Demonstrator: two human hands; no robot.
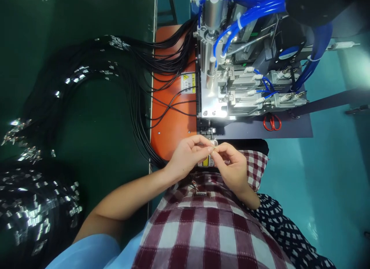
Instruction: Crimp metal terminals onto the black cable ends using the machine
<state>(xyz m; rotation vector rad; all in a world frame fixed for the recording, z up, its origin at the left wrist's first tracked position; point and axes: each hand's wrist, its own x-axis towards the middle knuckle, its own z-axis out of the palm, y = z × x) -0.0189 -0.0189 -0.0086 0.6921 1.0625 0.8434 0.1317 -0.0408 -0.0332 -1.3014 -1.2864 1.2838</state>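
My left hand (187,155) and my right hand (233,168) meet in front of the machine's lower edge. Thumb and forefinger of each are pinched together, tip to tip. What they hold is small and mostly covered by the fingers, so I cannot make it out. Just behind the fingertips is a small metal fixture (213,131) on the machine. A label with a yellow stripe (206,161) shows partly beneath the hands. Black cables (138,134) curve in from the left and pass behind my left wrist. Thin wire ends (193,180) show near the checked apron.
An orange plate (170,134) carries black cables into the machine (214,99), which has metal cylinders and blue air hoses (254,10). Red-handled scissors (272,122) lie on the grey base. Coiled cables with shiny ends (37,211) cover the dark green table (95,118).
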